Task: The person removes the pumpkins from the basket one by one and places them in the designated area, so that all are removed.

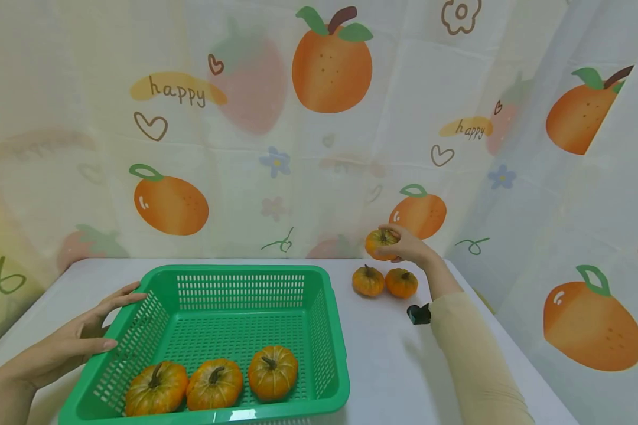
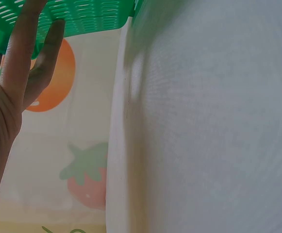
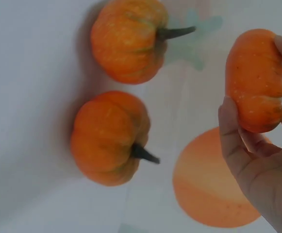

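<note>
My right hand [image 1: 406, 247] grips a small orange pumpkin [image 1: 378, 244] and holds it raised above the far right of the table. In the right wrist view, fingers and thumb hold the same pumpkin [image 3: 257, 80] around its sides. Two more small pumpkins, one on the left [image 1: 368, 281] and one on the right [image 1: 401, 283], sit on the table just below that hand. At the left, my left hand [image 1: 77, 336] touches the rim of a green plastic basket [image 1: 335, 330] with extended fingers. Inside the basket, three pumpkins [image 1: 273, 373] stand along the near side, stems up.
The white table [image 1: 383, 366] extends right of the basket, up to a patterned fruit curtain [image 1: 319, 177] behind it. A black device [image 1: 419, 314] is at the right wrist. The basket's far part shows its bare slotted floor.
</note>
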`<state>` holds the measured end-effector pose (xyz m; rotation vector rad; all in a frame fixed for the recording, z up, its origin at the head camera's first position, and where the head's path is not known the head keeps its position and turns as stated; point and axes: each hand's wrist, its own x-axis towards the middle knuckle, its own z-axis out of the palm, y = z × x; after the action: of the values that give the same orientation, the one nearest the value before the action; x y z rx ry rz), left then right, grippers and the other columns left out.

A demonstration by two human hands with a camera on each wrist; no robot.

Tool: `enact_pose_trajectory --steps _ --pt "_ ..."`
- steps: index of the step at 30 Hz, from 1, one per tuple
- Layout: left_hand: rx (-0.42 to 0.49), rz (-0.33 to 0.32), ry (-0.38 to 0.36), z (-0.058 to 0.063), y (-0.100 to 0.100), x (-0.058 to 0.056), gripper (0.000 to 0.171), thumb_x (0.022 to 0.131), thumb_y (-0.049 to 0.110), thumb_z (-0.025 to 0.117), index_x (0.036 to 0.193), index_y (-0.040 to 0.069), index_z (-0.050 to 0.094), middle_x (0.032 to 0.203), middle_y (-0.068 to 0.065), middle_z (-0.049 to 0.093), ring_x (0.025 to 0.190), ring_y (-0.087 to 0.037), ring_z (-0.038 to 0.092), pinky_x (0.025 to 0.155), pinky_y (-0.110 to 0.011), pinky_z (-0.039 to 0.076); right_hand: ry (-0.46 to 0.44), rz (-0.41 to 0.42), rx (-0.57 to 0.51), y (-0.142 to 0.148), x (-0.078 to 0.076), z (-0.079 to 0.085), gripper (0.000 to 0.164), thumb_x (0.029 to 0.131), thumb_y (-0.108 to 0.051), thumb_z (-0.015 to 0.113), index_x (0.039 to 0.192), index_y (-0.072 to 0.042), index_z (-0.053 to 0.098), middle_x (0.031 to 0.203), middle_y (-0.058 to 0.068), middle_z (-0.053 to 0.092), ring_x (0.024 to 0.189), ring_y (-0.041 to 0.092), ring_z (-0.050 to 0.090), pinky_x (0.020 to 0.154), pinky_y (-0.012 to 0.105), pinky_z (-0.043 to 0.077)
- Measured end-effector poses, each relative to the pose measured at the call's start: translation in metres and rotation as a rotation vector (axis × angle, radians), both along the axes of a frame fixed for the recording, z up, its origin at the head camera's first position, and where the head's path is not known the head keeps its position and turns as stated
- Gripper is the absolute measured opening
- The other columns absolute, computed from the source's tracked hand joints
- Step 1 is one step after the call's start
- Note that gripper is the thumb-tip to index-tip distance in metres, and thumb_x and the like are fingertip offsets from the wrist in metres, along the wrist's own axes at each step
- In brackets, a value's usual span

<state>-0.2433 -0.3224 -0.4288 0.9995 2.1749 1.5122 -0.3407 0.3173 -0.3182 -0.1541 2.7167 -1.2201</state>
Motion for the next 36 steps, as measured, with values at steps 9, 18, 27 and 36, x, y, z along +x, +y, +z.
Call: enact_pose_trajectory --steps 9,18,27,36 --pt "0.003 -0.004 0.008 0.001 0.001 0.001 0.075 0.093 -0.010 0.039 0.159 0.005 0.004 0.166 0.009 -0.023 0.142 0.011 -0.007 0.082 -0.074 0.034 0.025 -0.145 0.042 0.024 0.009 -0.017 0.082 0.088 -0.033 0.071 0.156 -0.015 0.028 0.159 0.022 0.032 0.127 0.036 0.049 0.094 0.043 0.055" --pt "0.005 -0.010 -0.001 0.001 0.000 0.001 0.075 0.094 -0.009 0.038 0.159 0.005 0.003 0.166 0.010 -0.024 0.142 0.011 -0.008 0.082 -0.075 0.033 0.087 -0.268 0.037 0.042 0.019 -0.031 0.081 0.090 -0.034 0.069 0.156 -0.014 0.027 0.153 0.025 0.037 0.124 0.037 0.050 0.092 0.038 0.056" --pt "0.000 0.001 0.004 0.002 0.000 0.002 0.075 0.094 -0.010 0.039 0.159 0.005 0.004 0.166 0.010 -0.023 0.142 0.011 -0.008 0.082 -0.074 0.034 0.108 -0.369 -0.003 0.057 0.024 -0.048 0.083 0.090 -0.036 0.069 0.156 -0.011 0.025 0.153 0.028 0.037 0.126 0.038 0.049 0.096 0.041 0.055" --pt "-0.011 0.011 0.030 0.005 0.003 0.003 0.075 0.093 -0.009 0.039 0.159 0.005 0.005 0.166 0.008 -0.022 0.142 0.012 -0.006 0.081 -0.076 0.033 0.120 -0.493 -0.030 0.069 0.029 -0.068 0.083 0.090 -0.035 0.068 0.156 -0.009 0.024 0.155 0.030 0.033 0.128 0.040 0.046 0.101 0.045 0.052"
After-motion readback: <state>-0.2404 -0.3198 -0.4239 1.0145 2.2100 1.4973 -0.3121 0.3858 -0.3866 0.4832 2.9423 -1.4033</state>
